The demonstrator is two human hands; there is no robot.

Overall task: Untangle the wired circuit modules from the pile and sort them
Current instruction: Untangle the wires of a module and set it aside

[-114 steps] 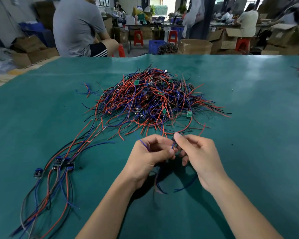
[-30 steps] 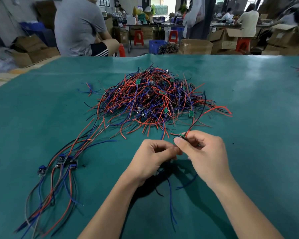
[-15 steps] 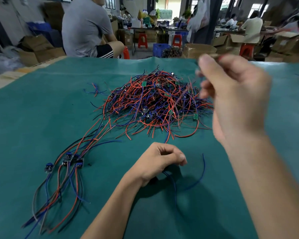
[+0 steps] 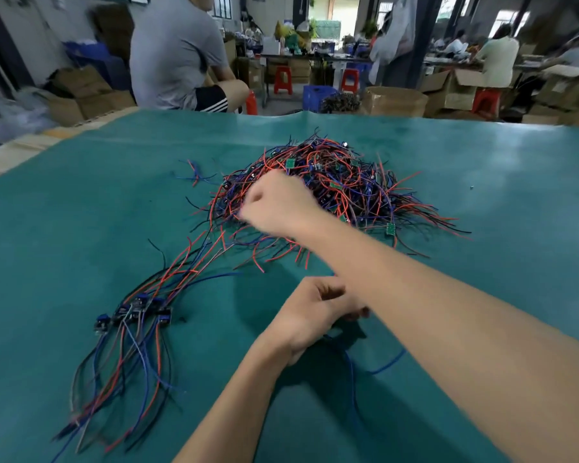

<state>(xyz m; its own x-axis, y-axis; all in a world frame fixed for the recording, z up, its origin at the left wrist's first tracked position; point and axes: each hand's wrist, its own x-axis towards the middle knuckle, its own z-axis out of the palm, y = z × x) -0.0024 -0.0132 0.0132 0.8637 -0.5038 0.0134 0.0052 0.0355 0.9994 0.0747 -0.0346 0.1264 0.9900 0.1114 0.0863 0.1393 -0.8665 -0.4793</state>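
Lying at far left on the green surface (image 4: 64,228), sorted modules (image 4: 137,310) sit in a loose row, small blue-topped boards close together, their red, blue, black and grey leads trailing toward the near edge and also fanning up-right toward the pile. Loose wire scraps (image 4: 194,173) lie apart, beyond them, left of the pile. Left hand (image 4: 310,315) rests low near centre, forearm coming up from the bottom edge, wrist bent, fingers (image 4: 328,290) curled inward over the palm; blue wire (image 4: 351,369) runs out from under it toward the viewer, another blue strand curving off right. Whether the fingers actually clamp that wire, cannot tell, the right forearm covers their tips. Right arm crosses over the left hand diagonally from bottom right, stretched out long, elbow low. Right hand (image 4: 276,203) sits blurred at the near-left flank of the pile (image 4: 348,192), knuckles up, fingers bunched down and together; what they pinch is not readable through the blur. Pile is a tangled mound of red, blue and black wires with small green boards showing, centre to right on the surface. Beyond the far edge, a seated person in grey shirt (image 4: 178,51), cardboard boxes (image 4: 395,100), red stools (image 4: 283,80).
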